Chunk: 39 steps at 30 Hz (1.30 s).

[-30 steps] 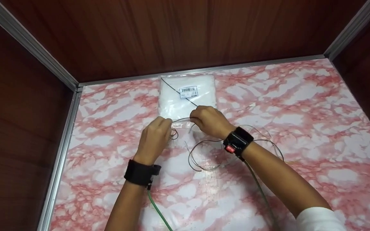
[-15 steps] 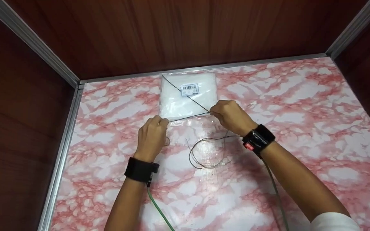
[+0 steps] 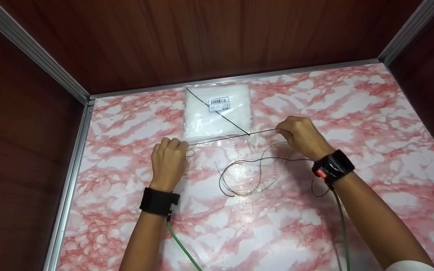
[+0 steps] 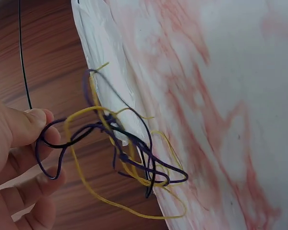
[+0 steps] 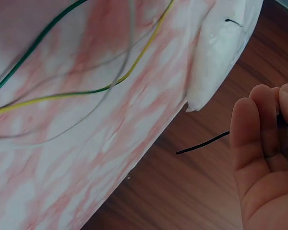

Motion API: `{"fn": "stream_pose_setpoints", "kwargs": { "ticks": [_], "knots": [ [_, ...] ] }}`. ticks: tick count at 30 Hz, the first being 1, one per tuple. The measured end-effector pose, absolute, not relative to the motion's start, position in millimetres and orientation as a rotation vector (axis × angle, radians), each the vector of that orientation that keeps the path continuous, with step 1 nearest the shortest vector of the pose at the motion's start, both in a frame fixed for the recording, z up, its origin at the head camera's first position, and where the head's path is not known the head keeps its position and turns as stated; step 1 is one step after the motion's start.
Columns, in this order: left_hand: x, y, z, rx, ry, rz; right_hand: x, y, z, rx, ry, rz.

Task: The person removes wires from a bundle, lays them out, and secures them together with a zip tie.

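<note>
My left hand (image 3: pixel 168 162) and right hand (image 3: pixel 303 137) pinch a thin black wire (image 3: pixel 220 139), stretched nearly straight between them above the table. A short free end of the black wire (image 5: pixel 201 145) pokes out past my right fingers. Below my left thumb and fingertips hangs a tangle of purple-blue and yellow wires (image 4: pixel 129 158); in the head view only a small loop of it shows. Just beyond the taut wire lies a clear bag (image 3: pixel 202 122) with white filling and a barcode label (image 3: pixel 219 104). Another dark strand (image 3: pixel 234 123) crosses the bag diagonally.
Loose coiled wires (image 3: pixel 236 162) lie on the red-and-white marbled table (image 3: pixel 126 131) between my forearms. Green and yellow-green wires (image 5: pixel 134 69) cross the right wrist view. Dark wood-grain panels (image 3: pixel 220 41) with metal edging enclose the back and sides.
My right hand has moved to the right, drawing out a longer straight stretch of black wire. My left hand has shifted slightly left. The strand on the bag now ends clear of my right hand.
</note>
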<state>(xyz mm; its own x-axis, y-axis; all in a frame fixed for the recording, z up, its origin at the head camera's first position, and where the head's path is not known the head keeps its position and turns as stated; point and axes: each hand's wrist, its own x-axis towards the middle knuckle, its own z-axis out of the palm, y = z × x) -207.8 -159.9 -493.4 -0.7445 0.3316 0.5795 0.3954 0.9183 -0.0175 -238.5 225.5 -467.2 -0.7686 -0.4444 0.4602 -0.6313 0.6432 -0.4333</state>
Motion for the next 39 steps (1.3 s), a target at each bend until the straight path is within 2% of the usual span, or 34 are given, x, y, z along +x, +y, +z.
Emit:
{"fn": "stream_pose_setpoints", "kwargs": {
  "ticks": [11, 21, 39],
  "knots": [
    [-205, -168, -495, -0.488, -2.472, -0.096, -219, 269, -467, 0.747, -2.577, 0.799],
    [-202, -170, -499, -0.458, -2.447, -0.068, -208, 281, -468, 0.720, -2.554, 0.782],
    [-196, -180, -505, -0.453, -2.483, -0.070, -191, 317, -474, 0.506, -2.624, 0.755]
  ]
}}
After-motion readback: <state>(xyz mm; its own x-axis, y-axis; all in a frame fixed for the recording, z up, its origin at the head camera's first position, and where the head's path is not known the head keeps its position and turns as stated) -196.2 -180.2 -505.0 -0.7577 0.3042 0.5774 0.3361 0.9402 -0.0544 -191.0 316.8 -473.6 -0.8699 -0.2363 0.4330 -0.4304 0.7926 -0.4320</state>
